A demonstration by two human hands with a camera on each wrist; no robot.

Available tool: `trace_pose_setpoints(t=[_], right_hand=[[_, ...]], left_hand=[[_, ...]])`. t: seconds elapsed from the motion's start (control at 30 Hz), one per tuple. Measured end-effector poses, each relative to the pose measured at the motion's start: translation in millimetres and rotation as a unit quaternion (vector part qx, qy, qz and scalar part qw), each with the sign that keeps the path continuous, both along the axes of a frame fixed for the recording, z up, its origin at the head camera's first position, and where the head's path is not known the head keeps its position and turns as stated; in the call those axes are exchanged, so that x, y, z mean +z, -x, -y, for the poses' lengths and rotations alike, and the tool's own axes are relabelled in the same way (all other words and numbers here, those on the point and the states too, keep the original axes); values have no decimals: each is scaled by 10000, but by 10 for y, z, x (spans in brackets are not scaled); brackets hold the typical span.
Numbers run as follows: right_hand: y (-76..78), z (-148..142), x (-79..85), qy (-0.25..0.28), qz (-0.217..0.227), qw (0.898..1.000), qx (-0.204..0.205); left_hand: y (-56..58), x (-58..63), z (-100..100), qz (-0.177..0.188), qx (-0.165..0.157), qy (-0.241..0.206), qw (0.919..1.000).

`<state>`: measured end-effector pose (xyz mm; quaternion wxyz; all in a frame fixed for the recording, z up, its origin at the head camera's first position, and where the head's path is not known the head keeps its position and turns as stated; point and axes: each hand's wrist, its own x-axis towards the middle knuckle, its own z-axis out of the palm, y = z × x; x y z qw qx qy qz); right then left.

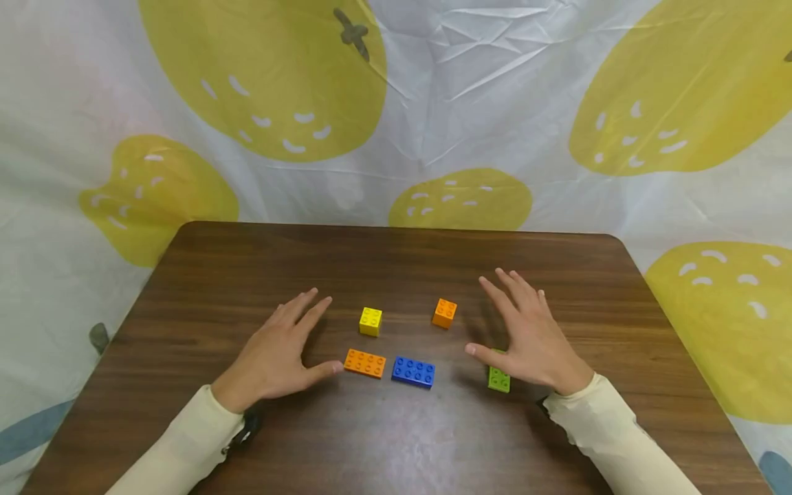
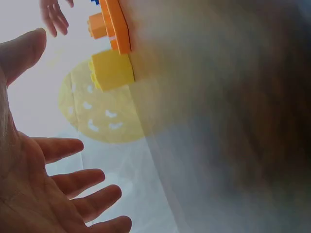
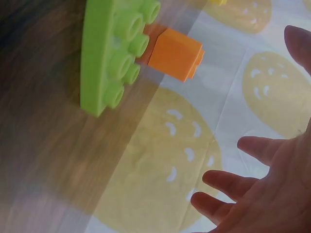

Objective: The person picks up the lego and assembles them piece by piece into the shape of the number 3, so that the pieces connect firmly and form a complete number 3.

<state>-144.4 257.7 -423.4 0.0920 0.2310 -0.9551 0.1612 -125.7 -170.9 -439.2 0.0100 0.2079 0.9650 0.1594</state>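
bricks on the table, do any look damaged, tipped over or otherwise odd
Nothing stands out. The yellow brick, small orange brick, long orange brick, blue brick and green brick all sit studs up, with no damage visible. The right hand hides part of the green one in the head view.

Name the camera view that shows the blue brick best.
The head view: the blue brick appears there whole, with nothing covering it. The left wrist view catches only a sliver at the picture's top edge; the right wrist view shows none of it.
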Motion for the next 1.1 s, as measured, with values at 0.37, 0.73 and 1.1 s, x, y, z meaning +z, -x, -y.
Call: trace_pose_setpoints(t=[0.37,0.73,1.1], right_hand=[[22,82,-49,468,349,9981,177],[63,184,-88,962,743,9919,356],[161,277,-131,1233,802,9884,372]], left_hand=[[-42,-27,-101,265,-82,-573,9980],[-34,-47,-155,585,-415,-1336,9884],[33,-109,-178,1112,-661,-1810,9749]])
